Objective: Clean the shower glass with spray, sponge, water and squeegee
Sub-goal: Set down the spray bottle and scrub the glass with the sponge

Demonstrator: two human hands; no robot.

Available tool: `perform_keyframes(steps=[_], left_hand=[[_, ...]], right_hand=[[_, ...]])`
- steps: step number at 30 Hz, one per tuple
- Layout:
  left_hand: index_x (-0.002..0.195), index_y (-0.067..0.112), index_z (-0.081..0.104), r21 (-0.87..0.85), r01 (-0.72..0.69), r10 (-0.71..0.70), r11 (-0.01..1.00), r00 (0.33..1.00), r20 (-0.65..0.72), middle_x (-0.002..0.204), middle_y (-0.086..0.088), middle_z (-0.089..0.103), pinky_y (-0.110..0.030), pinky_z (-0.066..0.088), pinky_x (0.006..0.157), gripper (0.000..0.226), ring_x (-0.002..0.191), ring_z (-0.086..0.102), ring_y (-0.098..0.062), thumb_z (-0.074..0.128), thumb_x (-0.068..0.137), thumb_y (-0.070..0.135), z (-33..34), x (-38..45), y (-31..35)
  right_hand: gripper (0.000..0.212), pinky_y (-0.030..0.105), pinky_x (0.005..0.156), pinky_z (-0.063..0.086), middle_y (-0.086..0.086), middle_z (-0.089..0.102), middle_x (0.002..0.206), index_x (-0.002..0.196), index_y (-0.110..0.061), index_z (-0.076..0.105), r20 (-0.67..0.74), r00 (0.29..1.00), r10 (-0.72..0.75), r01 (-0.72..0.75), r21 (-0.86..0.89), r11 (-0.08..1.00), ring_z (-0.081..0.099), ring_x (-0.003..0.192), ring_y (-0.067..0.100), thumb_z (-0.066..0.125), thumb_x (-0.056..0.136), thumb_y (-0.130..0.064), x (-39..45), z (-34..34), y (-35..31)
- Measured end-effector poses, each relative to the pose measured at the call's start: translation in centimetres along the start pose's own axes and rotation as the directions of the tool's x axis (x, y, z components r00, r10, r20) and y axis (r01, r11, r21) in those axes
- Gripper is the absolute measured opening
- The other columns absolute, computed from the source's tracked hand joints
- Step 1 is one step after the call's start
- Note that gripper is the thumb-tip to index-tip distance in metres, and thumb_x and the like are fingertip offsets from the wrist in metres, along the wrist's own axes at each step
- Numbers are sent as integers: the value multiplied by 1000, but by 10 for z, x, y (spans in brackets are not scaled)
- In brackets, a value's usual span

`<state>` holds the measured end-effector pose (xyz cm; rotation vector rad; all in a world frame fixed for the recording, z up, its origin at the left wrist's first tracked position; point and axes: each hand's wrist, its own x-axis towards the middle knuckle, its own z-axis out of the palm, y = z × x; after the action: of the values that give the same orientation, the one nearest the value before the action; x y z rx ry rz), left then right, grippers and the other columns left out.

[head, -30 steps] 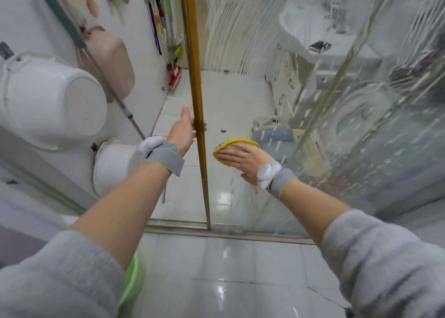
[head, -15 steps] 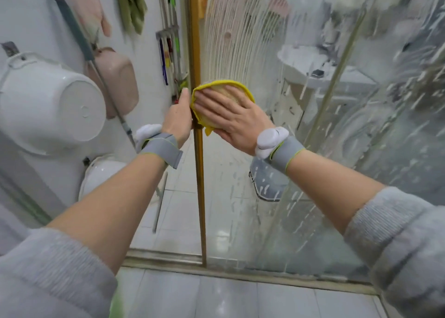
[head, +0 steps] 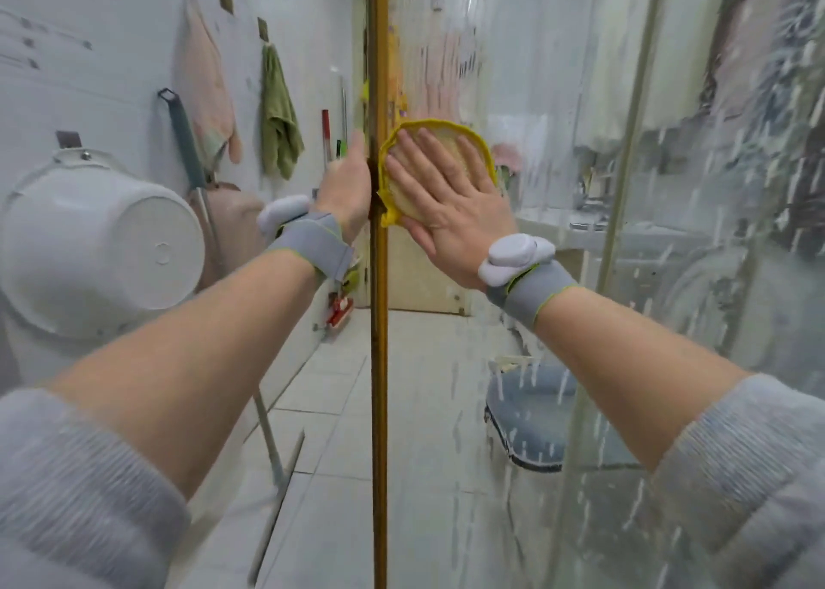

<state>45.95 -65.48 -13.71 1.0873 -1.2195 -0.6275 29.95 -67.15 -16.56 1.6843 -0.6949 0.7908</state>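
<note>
The shower glass [head: 558, 186] fills the right half of the view, streaked with white foam and drips. Its gold-coloured edge frame [head: 379, 365] runs straight down the middle. My right hand [head: 446, 200] lies flat, fingers spread, pressing a round yellow-rimmed sponge [head: 464, 142] against the glass just right of the frame at about head height. My left hand [head: 350, 182] grips the frame's left side at the same height, its fingers hidden behind the frame. Both wrists wear grey bands with white pods.
A white basin [head: 102, 249] hangs on the left wall, with a pink towel [head: 210, 93], a green cloth [head: 279, 119] and a long-handled tool [head: 187, 142] beside it. A blue-grey mat [head: 531, 414] lies on the tiled floor behind the glass.
My right hand has carried the sponge up the glass from low near the floor to head height. My left hand slid up the frame with it, and my view tilted upward.
</note>
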Motion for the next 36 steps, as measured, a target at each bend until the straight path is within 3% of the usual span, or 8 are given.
perform_keyframes(steps=[7, 11, 16, 21, 24, 27, 31, 36], left_hand=[[126, 6, 60, 30, -3, 1, 1000, 998, 64, 124, -15, 63, -48, 40, 107, 113, 117, 58, -32, 20, 60, 88, 1, -3, 1], [124, 7, 55, 277, -124, 103, 953, 991, 92, 115, -14, 57, -35, 39, 94, 56, 106, 55, -29, 19, 104, 45, 3, -37, 21], [146, 14, 40, 272, -218, 173, 937, 968, 182, 150, -6, 40, -34, 27, 111, 66, 136, 39, -22, 15, 101, 55, -2, -28, 11], [153, 17, 22, 222, -238, 184, 945, 953, 240, 159, 2, 23, -32, 13, 120, 64, 146, 20, -15, 17, 101, 54, -5, -26, -9], [154, 18, 18, 255, -253, 178, 933, 942, 283, 160, 4, 19, -30, 12, 119, 62, 147, 16, -15, 19, 102, 51, -9, -32, -15], [155, 17, 16, 290, -280, 204, 915, 942, 265, 160, 0, 21, -28, 13, 116, 62, 147, 19, -17, 20, 102, 51, -10, -34, -8], [155, 16, 8, 472, -483, 467, 737, 869, 160, 162, -6, 9, -30, 6, 117, 60, 149, 9, -19, 27, 104, 41, 0, -46, -9], [155, 21, 10, 721, -518, 594, 460, 783, 184, 163, -3, 0, -37, 2, 119, 59, 149, 1, -25, 30, 103, 40, 15, -38, -11]], right_hand=[[60, 44, 118, 5, 8, 19, 158, 151, -16, 24, 191, 978, -79, 76, 23, 997, 15, 147, 24, 32, 98, -42, -66, 6, -43], [56, 42, 119, 12, 5, 20, 158, 151, -17, 25, 257, 954, -155, 148, 47, 988, 16, 146, 21, 32, 100, -39, -92, -7, -12], [60, 42, 118, 5, 8, 14, 159, 152, -18, 17, 128, 924, 361, -356, -63, 932, 12, 147, 25, 30, 99, -42, -7, -18, 28], [60, 46, 117, 13, 3, 16, 159, 152, -21, 22, 298, 954, 23, -47, 74, 996, 14, 147, 23, 35, 96, -38, -92, 6, -77], [60, 44, 116, 16, 0, 19, 158, 151, -22, 25, 385, 921, -64, 31, 90, 995, 21, 145, 21, 38, 94, -38, -149, -9, -61], [60, 44, 117, 7, 5, 14, 159, 153, -21, 15, 347, 931, 110, -111, -17, 994, 15, 146, 24, 31, 98, -41, -106, -17, -11], [61, 44, 118, -2, 10, 6, 160, 153, -15, 10, 187, 893, 410, -409, -45, 912, 4, 147, 27, 28, 100, -41, -28, -14, 1], [59, 47, 118, 12, 5, 12, 160, 153, -20, 18, 355, 935, -13, -10, 64, 998, 7, 148, 24, 33, 99, -40, -124, -15, -28]])
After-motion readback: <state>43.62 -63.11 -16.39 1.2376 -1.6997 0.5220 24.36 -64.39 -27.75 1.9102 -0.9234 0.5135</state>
